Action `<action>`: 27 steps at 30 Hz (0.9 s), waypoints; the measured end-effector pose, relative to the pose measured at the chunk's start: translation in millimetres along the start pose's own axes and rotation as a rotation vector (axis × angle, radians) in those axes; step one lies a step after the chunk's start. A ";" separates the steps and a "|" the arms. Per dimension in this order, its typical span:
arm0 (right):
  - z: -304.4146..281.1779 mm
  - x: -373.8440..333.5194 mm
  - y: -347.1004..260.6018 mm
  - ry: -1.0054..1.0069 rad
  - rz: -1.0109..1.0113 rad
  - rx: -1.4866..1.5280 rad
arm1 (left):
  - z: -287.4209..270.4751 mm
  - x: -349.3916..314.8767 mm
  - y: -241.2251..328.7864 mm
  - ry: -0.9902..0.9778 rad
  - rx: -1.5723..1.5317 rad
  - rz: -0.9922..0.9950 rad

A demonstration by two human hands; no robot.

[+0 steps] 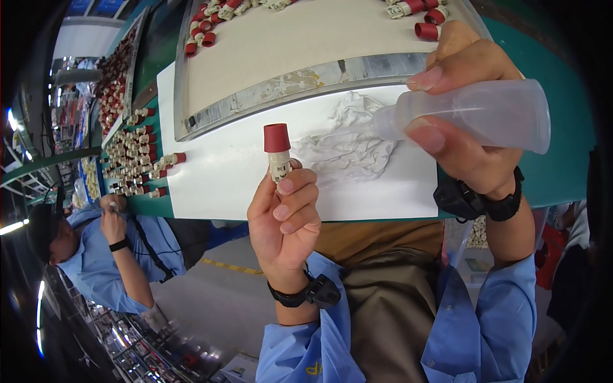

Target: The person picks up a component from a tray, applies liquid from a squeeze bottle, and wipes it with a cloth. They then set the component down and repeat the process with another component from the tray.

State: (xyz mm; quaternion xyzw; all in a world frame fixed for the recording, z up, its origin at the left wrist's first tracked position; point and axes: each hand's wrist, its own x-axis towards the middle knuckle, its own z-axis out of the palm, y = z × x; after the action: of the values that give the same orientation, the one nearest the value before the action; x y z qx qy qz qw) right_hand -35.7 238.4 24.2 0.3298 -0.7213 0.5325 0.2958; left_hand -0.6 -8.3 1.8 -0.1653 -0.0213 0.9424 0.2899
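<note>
ok so the small part [278, 153] mid-frame has a dark red cap [276, 138] over a cream body [280, 167] with black markings. Bottle [491, 115] at upper right is cloudy white, crumpled cloth [348, 155] at centre is white. Tabletop [565, 169] is green far right, tray edge [306, 82] up top silvery with yellowish blotches. Sleeves [507, 319] at bottom: light blue.

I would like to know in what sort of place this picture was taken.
Probably a factory workshop handling small parts: many alike red-and-cream pieces lie grouped on a green worktable, a metal-edged tray holds more, and another person nearby wears a similar blue shirt.
</note>
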 end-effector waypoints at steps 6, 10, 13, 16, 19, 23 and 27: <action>-2.5 -5.7 -3.5 0.107 0.098 -0.011 | 5.9 -23.6 32.8 0.168 0.899 0.613; 5.7 -2.3 -7.4 0.115 0.160 0.043 | 29.5 -55.6 103.1 0.450 1.836 1.128; 6.6 -1.9 -7.7 0.142 0.194 0.038 | 48.0 -63.1 138.0 0.884 2.631 1.148; 3.0 -2.9 -5.5 0.191 0.179 0.057 | 52.0 -55.0 163.1 0.902 2.918 1.019; 6.6 -0.6 -4.7 0.214 0.173 0.064 | 33.7 -55.4 176.4 0.918 2.911 1.010; 3.2 -0.4 -2.8 0.231 0.189 0.043 | 25.8 -49.7 183.2 0.749 2.944 1.129; -3.5 0.0 -0.1 0.347 0.215 0.051 | 28.9 -49.7 178.4 0.751 2.957 1.179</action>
State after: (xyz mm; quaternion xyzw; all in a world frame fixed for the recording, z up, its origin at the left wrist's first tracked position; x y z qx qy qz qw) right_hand -35.3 241.7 25.1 0.1613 -0.6767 0.6280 0.3487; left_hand -67.5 -182.4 19.7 -0.0488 -0.9775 -0.0248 0.2036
